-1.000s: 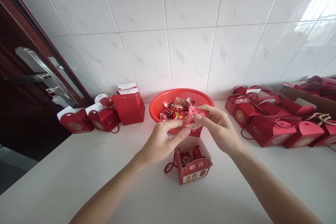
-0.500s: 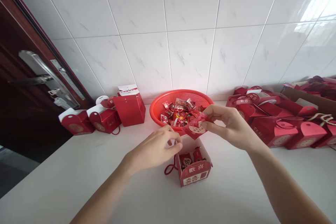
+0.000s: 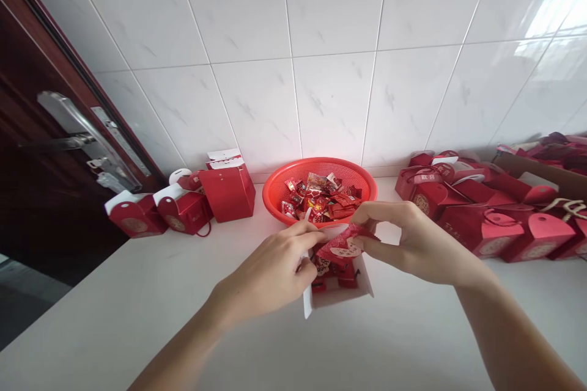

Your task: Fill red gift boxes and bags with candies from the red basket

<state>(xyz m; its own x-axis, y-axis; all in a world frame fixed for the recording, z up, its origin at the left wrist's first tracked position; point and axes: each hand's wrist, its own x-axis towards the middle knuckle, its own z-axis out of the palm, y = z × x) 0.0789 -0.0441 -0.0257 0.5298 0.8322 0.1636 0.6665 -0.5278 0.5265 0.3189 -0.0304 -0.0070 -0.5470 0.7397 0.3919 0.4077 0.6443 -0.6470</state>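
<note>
An open red box with white inner walls (image 3: 364,284) stands in front of me on the white table, several red-wrapped sweets inside it. My right hand (image 3: 403,238) pinches a red wrapped packet (image 3: 342,249) over the box's opening. My left hand (image 3: 275,263) is at the box's left side, its fingers curled at the rim, thumb and fingertips close together on the box wall. Just behind the box sits a red mesh basket (image 3: 275,189) with many wrapped sweets (image 3: 316,195).
Three red boxes (image 3: 229,192) stand at the left near the wall, by a dark door with a metal handle (image 3: 87,134). Many red boxes (image 3: 486,229) are grouped at the right, beside a brown carton (image 3: 523,172). A tiled wall (image 3: 330,98) closes off the back.
The packet in my right hand has come down into the box's opening. My left hand has closed on the box's side, and the box now tilts or faces differently, its front flap lowered.
</note>
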